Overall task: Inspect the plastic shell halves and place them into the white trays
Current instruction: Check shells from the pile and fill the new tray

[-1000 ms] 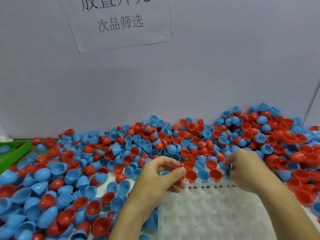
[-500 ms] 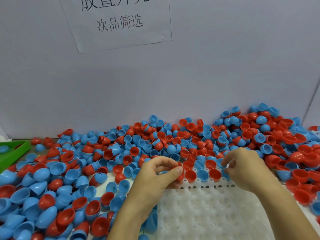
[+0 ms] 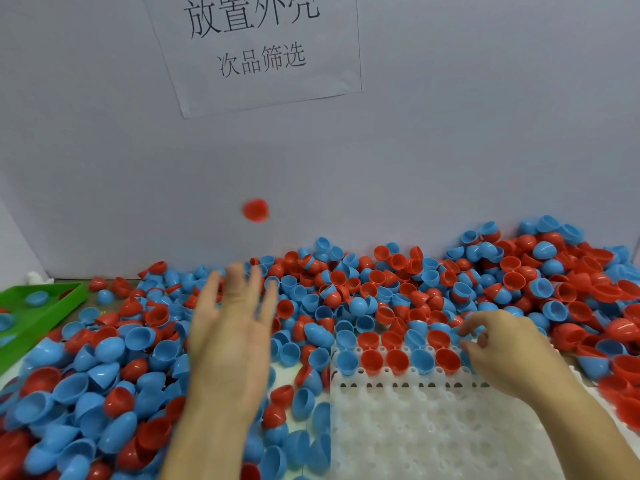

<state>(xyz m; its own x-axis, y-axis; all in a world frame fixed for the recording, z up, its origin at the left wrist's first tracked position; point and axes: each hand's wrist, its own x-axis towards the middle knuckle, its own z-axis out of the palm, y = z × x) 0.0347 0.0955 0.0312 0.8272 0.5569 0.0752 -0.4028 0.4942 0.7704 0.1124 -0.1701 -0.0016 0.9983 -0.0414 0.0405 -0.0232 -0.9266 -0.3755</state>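
A white tray (image 3: 433,431) with round pockets lies at the front right. Its far row holds several blue and red shell halves (image 3: 398,360). My left hand (image 3: 230,341) is raised over the pile with fingers spread and blurred, holding nothing. A red shell half (image 3: 255,210) is in mid-air in front of the wall, above that hand. My right hand (image 3: 509,351) hovers at the right end of the filled row, its fingertips and thumb pinching a blue shell half (image 3: 468,356), which is mostly hidden by the fingers.
A deep pile of loose blue and red shell halves (image 3: 433,282) covers the table from left to right, up against the grey wall. A green tray (image 3: 45,308) with a few shells sits at the far left. A paper sign (image 3: 256,46) hangs on the wall.
My left hand let go of the red shell it pinched near the tray, swung left and up and opened; the red shell now flies through the air. My right hand stayed at the row's end.
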